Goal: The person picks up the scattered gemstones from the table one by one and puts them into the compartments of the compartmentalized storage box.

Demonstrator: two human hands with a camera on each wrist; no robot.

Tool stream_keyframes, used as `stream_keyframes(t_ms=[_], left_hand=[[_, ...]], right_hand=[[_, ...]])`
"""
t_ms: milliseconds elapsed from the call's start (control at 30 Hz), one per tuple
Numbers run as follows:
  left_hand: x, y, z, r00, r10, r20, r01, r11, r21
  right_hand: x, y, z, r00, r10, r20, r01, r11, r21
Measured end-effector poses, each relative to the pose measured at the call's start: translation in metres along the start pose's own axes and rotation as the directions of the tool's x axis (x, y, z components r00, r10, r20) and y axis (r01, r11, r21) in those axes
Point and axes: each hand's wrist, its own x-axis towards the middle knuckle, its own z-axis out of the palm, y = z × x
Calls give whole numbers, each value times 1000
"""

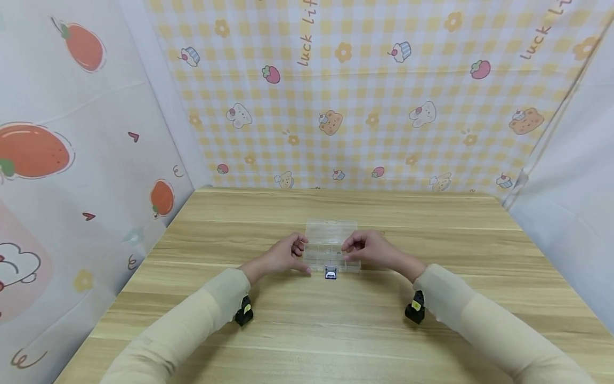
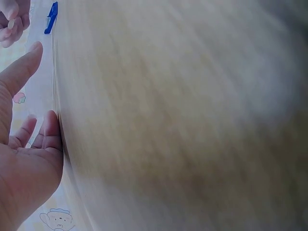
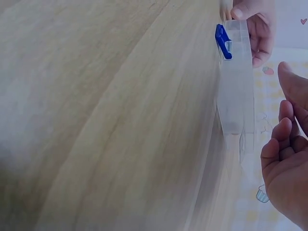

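A clear plastic compartment box (image 1: 310, 255) rests on the table with its lid (image 1: 331, 231) raised at the back. Its blue latch (image 3: 223, 42) hangs at the front. My left hand (image 1: 286, 255) holds the box's left end, thumb at the front corner and fingers behind. Over the right part of the box, my right hand (image 1: 371, 248) has its fingers curled and its thumb pointing down toward the compartments. In the left wrist view a small pale piece (image 2: 11, 23) shows between the right thumb and fingers; its kind is too small to make out.
The wood-grain table (image 1: 307, 330) meets a checked, printed cloth (image 1: 336, 96) at its back edge. Printed cloth (image 1: 96, 160) also hangs on the left, and a white sheet (image 1: 566, 192) on the right. Black wrist cameras (image 1: 415, 308) sit under both sleeves.
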Motion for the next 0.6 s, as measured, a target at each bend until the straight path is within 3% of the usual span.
stream_keyframes(t_ms=[600], left_hand=[[-1,1,0,1000,-9,-4,9,1000,-13]], right_hand=[[13,-3,8,997,25,72,-25,1000,-2]])
